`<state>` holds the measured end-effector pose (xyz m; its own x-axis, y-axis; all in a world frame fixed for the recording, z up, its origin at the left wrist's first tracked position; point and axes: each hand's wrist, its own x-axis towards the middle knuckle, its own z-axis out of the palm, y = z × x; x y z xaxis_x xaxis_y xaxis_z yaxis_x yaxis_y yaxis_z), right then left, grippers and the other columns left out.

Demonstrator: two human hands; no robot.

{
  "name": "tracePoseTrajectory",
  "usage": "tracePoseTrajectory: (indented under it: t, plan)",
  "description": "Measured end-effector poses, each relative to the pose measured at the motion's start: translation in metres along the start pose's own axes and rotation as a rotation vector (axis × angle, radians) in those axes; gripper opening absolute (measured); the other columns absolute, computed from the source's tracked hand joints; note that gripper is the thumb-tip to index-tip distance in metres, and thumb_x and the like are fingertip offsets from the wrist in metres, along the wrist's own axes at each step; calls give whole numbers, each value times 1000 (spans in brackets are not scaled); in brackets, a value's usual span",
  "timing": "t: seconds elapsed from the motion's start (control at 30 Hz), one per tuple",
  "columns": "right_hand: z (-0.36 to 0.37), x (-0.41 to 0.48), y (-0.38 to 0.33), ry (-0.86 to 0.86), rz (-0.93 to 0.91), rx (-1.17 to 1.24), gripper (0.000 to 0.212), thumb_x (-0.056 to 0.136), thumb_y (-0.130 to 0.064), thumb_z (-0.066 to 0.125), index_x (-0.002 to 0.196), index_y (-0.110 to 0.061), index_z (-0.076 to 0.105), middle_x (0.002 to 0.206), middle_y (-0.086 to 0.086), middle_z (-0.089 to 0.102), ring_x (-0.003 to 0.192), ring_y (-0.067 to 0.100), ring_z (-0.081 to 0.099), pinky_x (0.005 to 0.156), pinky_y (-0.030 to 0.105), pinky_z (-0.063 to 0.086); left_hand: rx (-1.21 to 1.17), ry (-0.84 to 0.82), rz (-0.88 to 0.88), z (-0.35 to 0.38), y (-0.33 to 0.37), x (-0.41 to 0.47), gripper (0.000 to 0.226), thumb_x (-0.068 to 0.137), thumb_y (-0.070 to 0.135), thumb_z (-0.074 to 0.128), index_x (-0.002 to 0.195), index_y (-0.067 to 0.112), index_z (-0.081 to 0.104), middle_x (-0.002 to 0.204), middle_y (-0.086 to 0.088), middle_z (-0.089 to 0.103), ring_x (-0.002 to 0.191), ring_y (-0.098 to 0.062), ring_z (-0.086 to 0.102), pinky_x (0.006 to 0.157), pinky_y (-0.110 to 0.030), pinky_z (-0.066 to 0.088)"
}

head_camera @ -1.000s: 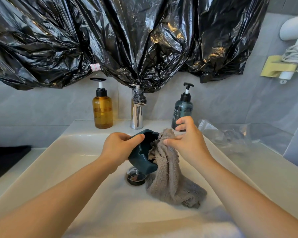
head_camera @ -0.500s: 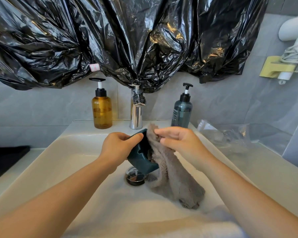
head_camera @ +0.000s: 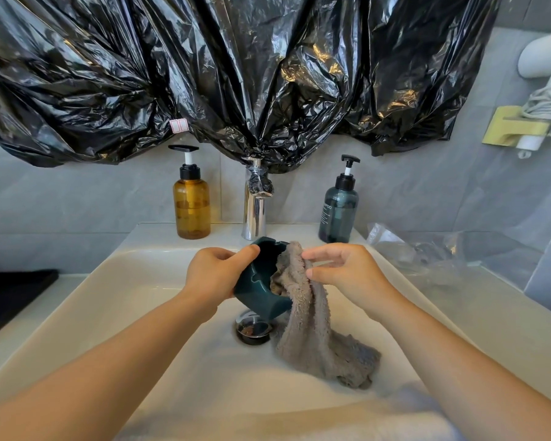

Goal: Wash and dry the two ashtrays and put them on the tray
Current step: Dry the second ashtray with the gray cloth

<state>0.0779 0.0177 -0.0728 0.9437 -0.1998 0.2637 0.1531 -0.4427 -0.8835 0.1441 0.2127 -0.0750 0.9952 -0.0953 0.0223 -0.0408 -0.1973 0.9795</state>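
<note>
Centre of frame, over sink (head_camera: 147, 281): left hand (head_camera: 212, 276) grip clamped on tilted teal ashtray (head_camera: 260, 286); right hand (head_camera: 347, 275) pinching grey towel (head_camera: 306, 319) at its mouth. Best to push cloth deep inside, rotate ashtray, wipe rim notches. Second ashtray, tray unseen.

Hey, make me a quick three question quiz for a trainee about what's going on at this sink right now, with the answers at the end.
1. True or false: the left hand holds the dark teal ashtray above the sink.
2. Which colour is the pump bottle left of the tap: A amber, B white, C red?
3. What does the right hand pinch against the ashtray?

Key: 1 true; 2 A, the amber bottle; 3 the grey cloth.
</note>
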Motion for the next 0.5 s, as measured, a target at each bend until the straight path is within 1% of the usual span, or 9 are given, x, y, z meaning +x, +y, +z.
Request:
tracePoseTrajectory:
  t: [0.07, 0.13, 0.17, 0.23, 0.3, 0.33, 0.37, 0.43, 0.5]
  plan:
    - [0, 2, 1, 56, 32, 142, 24, 81, -1, 72, 86, -25, 74, 92, -4, 74, 91, 14, 69, 77, 23, 53, 69, -15, 27, 2, 0, -2, 28, 82, 44, 69, 82, 16, 64, 85, -5, 69, 80, -20, 65, 74, -36, 59]
    - [1, 4, -1, 107, 38, 304, 23, 83, 2, 69, 88, -20, 74, 89, -2, 75, 88, 14, 69, 73, 20, 53, 108, -17, 38, 5, -1, -3, 27, 80, 45, 70, 79, 18, 64, 82, -4, 69, 81, -21, 66, 77, -39, 59]
    - [2, 5, -3, 105, 17, 354, 23, 83, 2, 68, 91, -19, 74, 91, -2, 76, 89, 13, 69, 73, 20, 54, 111, -18, 35, 6, -1, -3, 27, 80, 45, 70, 79, 19, 64, 83, -3, 69, 82, -21, 66, 78, -39, 59]
    - [7, 4, -6, 10, -38, 361, 27, 84, 2, 66, 100, -19, 72, 99, -4, 76, 95, 8, 70, 81, 19, 55, 80, -31, 16, 7, -2, -3, 27, 82, 44, 69, 82, 16, 65, 85, -4, 69, 82, -20, 65, 78, -39, 59]
    - [14, 2, -4, -118, -49, 191, 32, 85, 1, 66, 111, -19, 69, 108, -7, 73, 100, 3, 68, 86, 15, 53, -1, -39, -14, 8, -2, -4, 30, 82, 41, 69, 85, 11, 66, 89, -8, 70, 84, -22, 66, 77, -41, 60]
    - [16, 1, -3, -161, -51, 83, 34, 85, 1, 66, 114, -18, 67, 111, -7, 71, 100, 1, 67, 87, 14, 52, -36, -37, -29, 8, -2, -5, 31, 82, 40, 70, 86, 9, 66, 90, -10, 70, 85, -23, 66, 77, -42, 60]
    - [18, 1, -2, -174, -61, -12, 35, 85, 1, 67, 114, -18, 66, 112, -6, 70, 99, 0, 67, 88, 16, 52, -48, -35, -35, 8, -2, -5, 32, 82, 39, 71, 86, 8, 66, 90, -11, 70, 86, -24, 67, 77, -42, 60]
    - [20, 1, -2, -110, -116, -156, 32, 83, -1, 69, 110, -19, 68, 108, -7, 70, 93, -1, 66, 89, 21, 53, -33, -36, -33, 10, -3, -6, 31, 83, 38, 70, 86, 8, 66, 90, -11, 71, 84, -23, 67, 76, -40, 60]
    - [19, 1, -4, 14, -201, -316, 26, 79, -11, 76, 101, -22, 69, 97, -12, 65, 85, -4, 59, 81, 18, 51, -33, -40, -36, 11, -3, -6, 30, 84, 38, 69, 85, 8, 66, 90, -11, 70, 83, -22, 66, 74, -39, 60]
